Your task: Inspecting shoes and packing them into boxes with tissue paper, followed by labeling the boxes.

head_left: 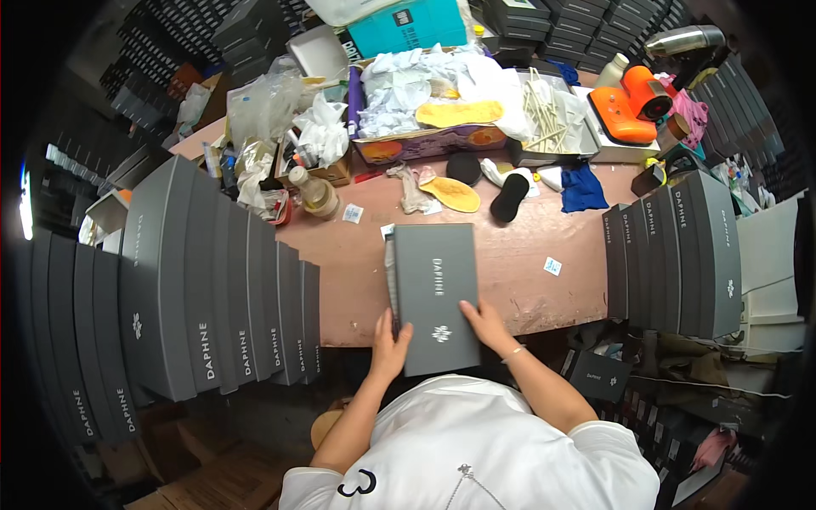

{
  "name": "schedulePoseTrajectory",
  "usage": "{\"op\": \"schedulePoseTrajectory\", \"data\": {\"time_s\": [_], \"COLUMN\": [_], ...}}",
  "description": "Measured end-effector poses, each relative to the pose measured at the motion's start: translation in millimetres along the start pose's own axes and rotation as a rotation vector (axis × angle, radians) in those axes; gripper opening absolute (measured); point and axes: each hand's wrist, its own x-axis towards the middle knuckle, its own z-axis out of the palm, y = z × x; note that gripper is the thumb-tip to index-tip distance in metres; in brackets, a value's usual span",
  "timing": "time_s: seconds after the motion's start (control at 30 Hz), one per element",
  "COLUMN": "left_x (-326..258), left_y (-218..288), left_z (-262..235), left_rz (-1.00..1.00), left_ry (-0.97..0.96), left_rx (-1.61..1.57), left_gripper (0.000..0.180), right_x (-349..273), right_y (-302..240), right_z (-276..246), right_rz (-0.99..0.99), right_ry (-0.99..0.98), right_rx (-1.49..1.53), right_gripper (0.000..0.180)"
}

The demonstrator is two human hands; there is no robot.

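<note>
Left hand [389, 344] clasps the grey shoebox [433, 293] at its left edge, right hand [486, 323] flat on the lid; box overhangs the table [357, 280] edge, stacked boxes [212, 280] crowding left.

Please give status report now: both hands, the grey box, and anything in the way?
Left hand grips the grey box's left edge. Right hand flat on its lid. Box closed, on the table front edge. A small white packet lies apart, to its right.
</note>
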Motion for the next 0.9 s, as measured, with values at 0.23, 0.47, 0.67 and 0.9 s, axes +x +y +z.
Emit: {"op": "schedulePoseTrajectory", "data": {"time_s": [0.23,0.47,0.67,0.9], "left_x": [52,42,16,-21], "left_y": [-44,-35,135,228], "left_z": [-11,-1,70,126], "left_rz": [-0.327,-0.444,0.377,0.704], "left_ry": [-0.135,-0.302,-0.72,-1.024], "left_rx": [-0.114,-0.589,-0.73,-0.463], "left_gripper": [0.046,0.062,0.074,0.072], "right_x": [35,0,-121,-265], "right_y": [-9,-10,-199,-327], "right_z": [21,17,-176,-429], "right_rz": [0.086,0.068,-0.328,0.073], "right_ry": [0.063,0.052,0.23,0.543], "right_rx": [-0.245,-0.04,0.004,-0.106], "right_gripper": [0.054,0.08,0.079,0.058]}}
